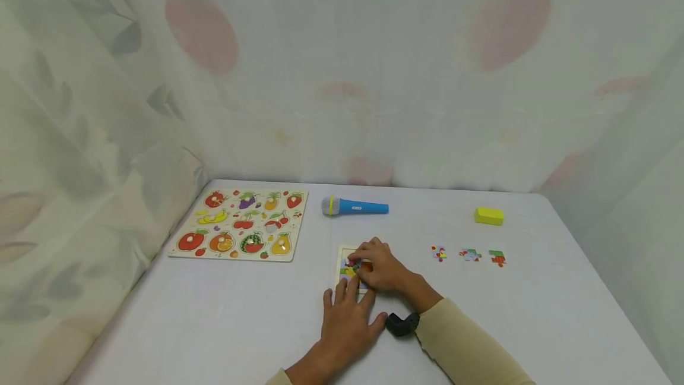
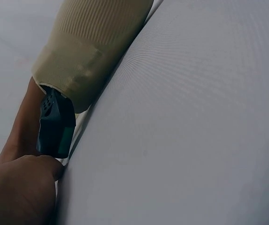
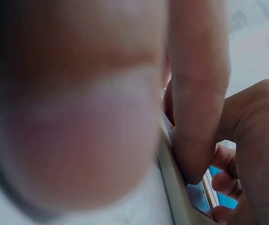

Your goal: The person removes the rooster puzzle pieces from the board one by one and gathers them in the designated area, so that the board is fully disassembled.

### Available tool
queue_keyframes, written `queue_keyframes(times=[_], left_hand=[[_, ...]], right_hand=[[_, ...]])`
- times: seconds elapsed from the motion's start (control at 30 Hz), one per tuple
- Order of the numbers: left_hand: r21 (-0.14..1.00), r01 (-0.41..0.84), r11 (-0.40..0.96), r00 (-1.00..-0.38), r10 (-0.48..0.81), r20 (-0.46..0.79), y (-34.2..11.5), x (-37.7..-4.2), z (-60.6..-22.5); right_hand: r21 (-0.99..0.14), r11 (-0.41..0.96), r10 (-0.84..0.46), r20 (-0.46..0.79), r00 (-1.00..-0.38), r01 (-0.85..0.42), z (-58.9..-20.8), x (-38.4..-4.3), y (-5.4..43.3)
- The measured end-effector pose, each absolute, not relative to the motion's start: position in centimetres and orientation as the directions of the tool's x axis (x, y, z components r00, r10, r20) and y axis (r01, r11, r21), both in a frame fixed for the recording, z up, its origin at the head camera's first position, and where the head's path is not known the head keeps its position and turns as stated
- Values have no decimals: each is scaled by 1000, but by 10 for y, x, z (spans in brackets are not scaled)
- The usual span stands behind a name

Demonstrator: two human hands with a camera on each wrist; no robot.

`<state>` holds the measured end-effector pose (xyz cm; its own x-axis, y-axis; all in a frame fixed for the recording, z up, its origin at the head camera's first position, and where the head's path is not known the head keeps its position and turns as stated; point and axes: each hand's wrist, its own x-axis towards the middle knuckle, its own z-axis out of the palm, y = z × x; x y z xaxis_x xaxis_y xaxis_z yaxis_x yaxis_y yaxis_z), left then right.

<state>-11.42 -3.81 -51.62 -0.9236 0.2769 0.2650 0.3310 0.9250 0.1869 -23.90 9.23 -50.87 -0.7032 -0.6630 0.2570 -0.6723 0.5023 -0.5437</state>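
Observation:
A small framed jigsaw puzzle [image 1: 350,270] with a light border and a colourful picture lies in front of me. My left hand [image 1: 346,321] is spread on its near side, with fairly straight fingers reaching the lower edge. Over the right part of the board bends my right hand [image 1: 380,266], its thumb and fingertips down on the picture. I cannot tell whether it pinches a piece there. In the right wrist view, one finger [image 3: 197,140] reaches down onto the puzzle inside the pale frame [image 3: 174,187]. Both hands cover much of the picture.
Three loose jigsaw pieces lie to the right: one [image 1: 439,253], another [image 1: 470,255] and a green-and-orange one [image 1: 497,258]. Behind them sits a yellow block [image 1: 488,215]. A blue toy microphone [image 1: 363,207] lies at the back, beside a fruit peg board [image 1: 230,256] on the left.

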Motion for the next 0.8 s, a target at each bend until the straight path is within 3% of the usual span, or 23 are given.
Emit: queue_keyframes(times=[0.8], left_hand=[[177,349,920,-905,283,317,-38,-114,-518]], right_hand=[[-573,512,-683,181,-708,-640,-497,-242,90]])
